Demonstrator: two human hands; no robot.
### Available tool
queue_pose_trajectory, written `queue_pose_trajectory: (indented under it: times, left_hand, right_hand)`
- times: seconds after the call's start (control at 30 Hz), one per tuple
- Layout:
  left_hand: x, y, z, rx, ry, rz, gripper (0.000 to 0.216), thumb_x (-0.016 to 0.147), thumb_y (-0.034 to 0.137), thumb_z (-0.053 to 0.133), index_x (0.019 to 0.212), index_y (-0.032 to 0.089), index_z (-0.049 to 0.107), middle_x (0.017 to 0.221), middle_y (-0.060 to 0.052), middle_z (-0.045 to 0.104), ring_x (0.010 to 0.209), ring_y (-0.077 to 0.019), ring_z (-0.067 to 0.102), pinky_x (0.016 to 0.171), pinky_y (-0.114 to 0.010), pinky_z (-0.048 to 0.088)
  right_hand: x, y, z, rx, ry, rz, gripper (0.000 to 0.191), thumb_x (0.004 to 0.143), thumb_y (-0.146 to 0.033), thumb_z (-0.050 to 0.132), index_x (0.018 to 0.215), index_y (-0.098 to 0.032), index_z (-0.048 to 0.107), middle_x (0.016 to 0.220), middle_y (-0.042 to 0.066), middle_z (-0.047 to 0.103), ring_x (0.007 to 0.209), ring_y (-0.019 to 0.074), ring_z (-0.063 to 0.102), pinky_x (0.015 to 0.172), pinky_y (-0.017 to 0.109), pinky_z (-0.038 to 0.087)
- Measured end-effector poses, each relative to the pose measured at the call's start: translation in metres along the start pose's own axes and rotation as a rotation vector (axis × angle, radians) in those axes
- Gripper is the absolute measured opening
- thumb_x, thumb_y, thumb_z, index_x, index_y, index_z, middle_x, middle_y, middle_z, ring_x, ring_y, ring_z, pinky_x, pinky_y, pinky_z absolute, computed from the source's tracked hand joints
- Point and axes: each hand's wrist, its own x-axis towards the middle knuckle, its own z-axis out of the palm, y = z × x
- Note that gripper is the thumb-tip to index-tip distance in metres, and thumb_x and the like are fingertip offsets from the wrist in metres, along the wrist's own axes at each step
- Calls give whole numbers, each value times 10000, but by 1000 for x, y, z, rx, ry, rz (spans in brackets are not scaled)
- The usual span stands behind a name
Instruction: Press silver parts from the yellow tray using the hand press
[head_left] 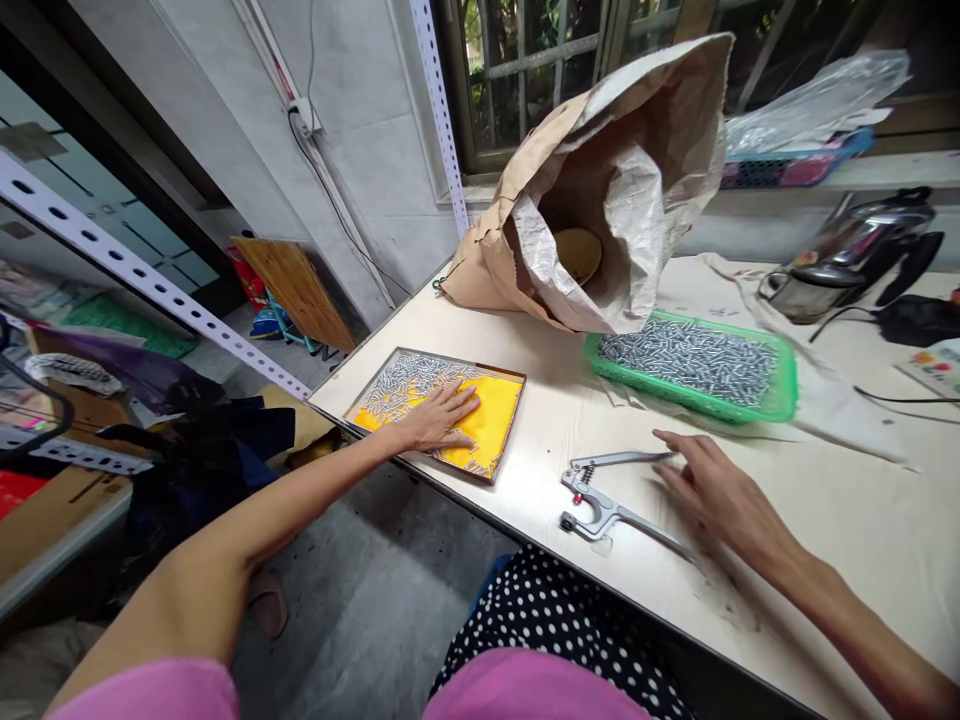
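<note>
My left hand (439,417) lies flat with fingers stretched out on the yellow lining of a shallow framed tray (508,417), beside a heap of small silver metal pins (409,380) in it. My right hand (709,490) rests on the pale table (840,500) with fingers extended, its fingertips touching the upper handle of metal snap pliers (600,497) that lie flat on the table. Neither hand grips anything.
A green basket (784,385) full of metal pins stands behind the pliers. A big crumpled paper sack (622,170) lies open at the back. A metal kettle (847,250) and black cables (907,320) sit far right. The table's front edge runs diagonally near my lap.
</note>
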Motion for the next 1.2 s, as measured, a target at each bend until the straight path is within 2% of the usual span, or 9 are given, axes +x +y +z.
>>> queue_pose_trajectory:
  times: [0.13, 0.27, 0.33, 0.47, 0.63, 0.73, 0.87, 0.97, 1.2]
  left_hand:
    - [5, 1, -5, -5, 160, -46, 713, 965, 607, 325, 1534, 183, 256, 1622, -129, 126, 1502, -325, -17, 1186, -533, 72]
    - [-7, 7, -9, -51, 64, 164, 743, 900, 651, 457, 1518, 270, 301, 1606, -81, 231, 1505, -307, 53, 1196, -490, 72]
    - [-8, 8, -6, -74, 50, 188, 745, 883, 661, 483, 1512, 300, 311, 1602, -65, 248, 1502, -303, 90, 1191, -469, 125]
    - [9, 0, -1, -62, 142, 62, 676, 925, 629, 424, 1499, 280, 341, 1604, -81, 241, 1501, -304, 97, 1180, -496, 149]
    - [26, -19, -19, -64, 365, -250, 554, 1011, 443, 316, 1499, 181, 341, 1596, -134, 251, 1500, -319, 75, 1166, -567, 143]
    - [17, -22, -29, -84, 471, -260, 426, 991, 363, 405, 1343, 176, 554, 1492, -116, 438, 1459, -309, 221, 1150, -528, 238]
    - [-1, -10, -29, -125, 412, -134, 298, 964, 337, 481, 968, 179, 734, 1068, -102, 677, 1090, -251, 537, 987, -437, 424]
    - [-6, 3, -23, -121, 362, -79, 299, 960, 362, 506, 930, 168, 731, 933, -97, 671, 921, -224, 529, 868, -374, 430]
    - [6, 11, -15, -50, 274, 5, 240, 955, 302, 511, 899, 202, 722, 862, -89, 626, 873, -218, 495, 790, -337, 386]
  right_hand:
    - [-19, -3, 5, 68, 25, 31, 418, 958, -451, 434, 1298, -221, 514, 1124, 95, 610, 710, 172, 628, 690, 341, 524]
    - [-31, -12, 15, 150, 68, 49, 377, 954, -432, 464, 1266, -232, 534, 1133, 82, 624, 759, 175, 641, 744, 342, 527]
    - [-36, -16, 22, 164, 85, 58, 361, 955, -425, 471, 1259, -242, 538, 1130, 73, 631, 812, 186, 651, 764, 342, 528]
    - [-46, -25, 31, 186, 94, 70, 337, 964, -415, 466, 1250, -252, 537, 1141, 68, 632, 918, 202, 653, 768, 331, 535]
    - [-56, -29, 32, 195, 145, 85, 293, 968, -395, 467, 1218, -267, 551, 1139, 58, 640, 957, 205, 650, 800, 338, 532]
    - [-59, -28, 33, 197, 179, 92, 269, 964, -394, 474, 1179, -264, 570, 1120, 61, 650, 932, 210, 658, 786, 341, 535]
    - [-60, -27, 39, 203, 179, 90, 262, 965, -390, 469, 1170, -265, 574, 1116, 64, 654, 952, 220, 656, 804, 354, 534]
    - [-59, -27, 41, 205, 170, 87, 259, 966, -387, 464, 1164, -267, 579, 1108, 59, 658, 972, 222, 655, 810, 355, 535]
    - [-61, -28, 42, 204, 169, 88, 260, 964, -385, 460, 1151, -259, 590, 1109, 61, 662, 981, 221, 654, 826, 355, 535]
